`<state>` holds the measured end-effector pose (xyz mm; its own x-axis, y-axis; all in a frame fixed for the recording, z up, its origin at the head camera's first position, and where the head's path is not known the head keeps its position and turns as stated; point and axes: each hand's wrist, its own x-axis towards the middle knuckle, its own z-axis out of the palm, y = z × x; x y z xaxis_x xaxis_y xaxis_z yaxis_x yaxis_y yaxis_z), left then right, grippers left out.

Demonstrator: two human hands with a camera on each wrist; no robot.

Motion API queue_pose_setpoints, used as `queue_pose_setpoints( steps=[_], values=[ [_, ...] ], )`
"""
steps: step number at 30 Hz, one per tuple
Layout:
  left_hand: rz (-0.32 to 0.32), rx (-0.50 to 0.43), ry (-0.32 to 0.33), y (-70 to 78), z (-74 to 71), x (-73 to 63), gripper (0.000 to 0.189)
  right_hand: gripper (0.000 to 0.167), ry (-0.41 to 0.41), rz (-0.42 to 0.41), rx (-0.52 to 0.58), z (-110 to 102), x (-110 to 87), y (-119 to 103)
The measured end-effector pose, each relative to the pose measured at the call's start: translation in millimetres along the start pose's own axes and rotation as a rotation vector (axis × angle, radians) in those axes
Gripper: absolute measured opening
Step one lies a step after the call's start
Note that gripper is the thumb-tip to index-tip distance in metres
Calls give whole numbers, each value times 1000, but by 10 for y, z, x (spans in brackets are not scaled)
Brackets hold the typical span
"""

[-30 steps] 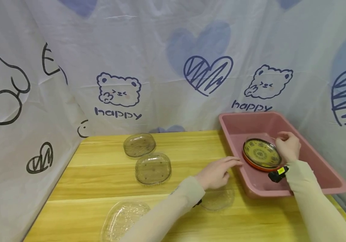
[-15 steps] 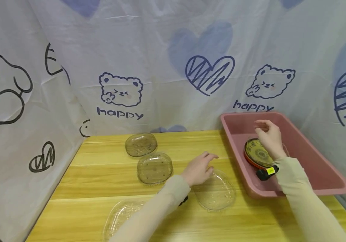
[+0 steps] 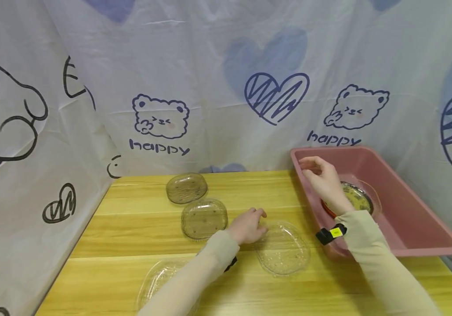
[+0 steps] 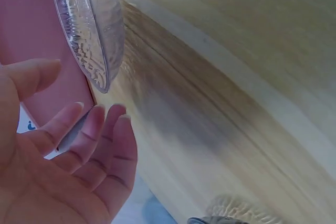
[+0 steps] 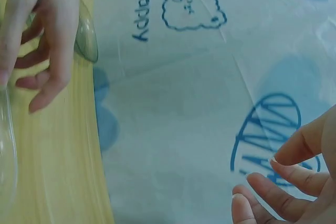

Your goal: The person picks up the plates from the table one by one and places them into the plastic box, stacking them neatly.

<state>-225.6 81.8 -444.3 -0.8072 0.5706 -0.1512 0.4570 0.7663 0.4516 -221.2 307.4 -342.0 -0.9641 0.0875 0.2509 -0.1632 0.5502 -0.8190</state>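
My left hand (image 3: 247, 227) hovers by the left rim of a clear plastic dish (image 3: 284, 252) on the table. Its fingers are loosely bent and hold nothing; in the left wrist view a small gap parts them from the clear dish (image 4: 86, 30). My right hand (image 3: 324, 183) is raised over the left wall of a pink basin (image 3: 419, 219), fingers relaxed with nothing between them, as the right wrist view of the right hand (image 5: 294, 182) also shows. Inside the basin lies a round dish with a dark patterned yellow face (image 3: 354, 196), partly hidden by my right forearm; a clear dish rim surrounds it.
Two smoky transparent dishes, the nearer (image 3: 204, 218) and the farther (image 3: 186, 188), lie left of centre on the wooden table (image 3: 111, 237). Another clear dish (image 3: 160, 276) lies at the front left, partly under my left sleeve. A printed curtain (image 3: 218, 87) hangs behind.
My right hand has come away from the dishes in the basin, moving left to above the basin's side wall. My left hand has drawn left from the basin edge to the clear dish.
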Motion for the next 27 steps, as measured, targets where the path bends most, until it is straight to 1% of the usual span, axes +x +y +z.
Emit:
queue_pose_setpoints(
  steps=[3,5,11,14,19,27],
  values=[
    [-21,-5,-19,-10,5,-16,44,30,-18,-2,9,78,-18,-66],
    [-31,7,-27,-13,8,-23,44,29,-23,-7,13,124,-28,-97],
    [-48,16,-56,-36,13,-34,41,28,-19,-34,22,244,-78,-130],
    [-55,4,-67,-58,18,-40,40,28,-17,-50,32,296,-118,-114],
    [-65,-10,-80,-93,24,-40,39,29,-37,-62,62,388,-182,-67],
    [-89,-10,-94,-128,60,-13,39,28,-40,-48,85,595,-226,40]
  ],
)
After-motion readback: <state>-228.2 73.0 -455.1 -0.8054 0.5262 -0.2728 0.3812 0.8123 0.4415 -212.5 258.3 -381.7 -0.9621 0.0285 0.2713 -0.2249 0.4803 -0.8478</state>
